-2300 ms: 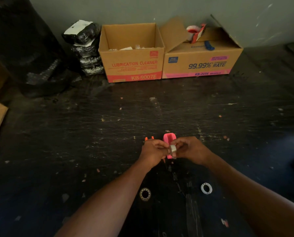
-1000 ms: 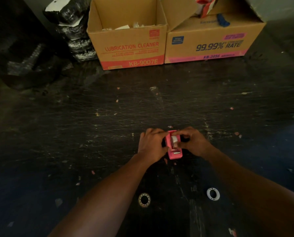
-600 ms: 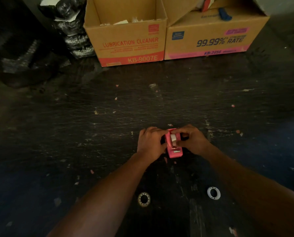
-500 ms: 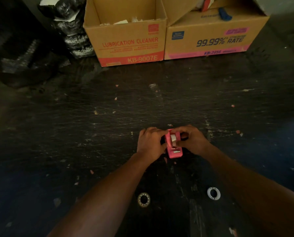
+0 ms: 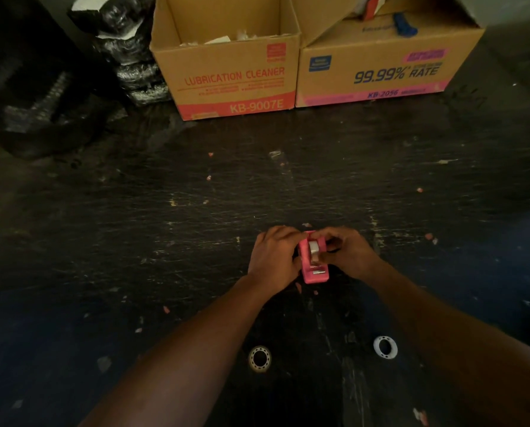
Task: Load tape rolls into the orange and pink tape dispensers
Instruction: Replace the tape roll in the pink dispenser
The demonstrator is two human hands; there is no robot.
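Observation:
A pink tape dispenser stands on the dark table in the middle of the view, its cutter end toward me. A whitish tape roll sits in its slot. My left hand grips the dispenser's left side. On the right side, my right hand holds it with fingertips on the roll. The orange dispenser is hidden. Two loose rings lie nearer me: a clear tape roll and a white ring.
Two open cardboard boxes stand at the back: "LUBRICATION CLEANER" and "99.99% RATE". Black wrapped bundles sit left of them. The dark scratched table carries small scraps of paper.
The camera has tipped down and closer since the earliest frame. The orange dispenser, seen then behind my left hand, is out of sight. The roll now sits inside the pink dispenser.

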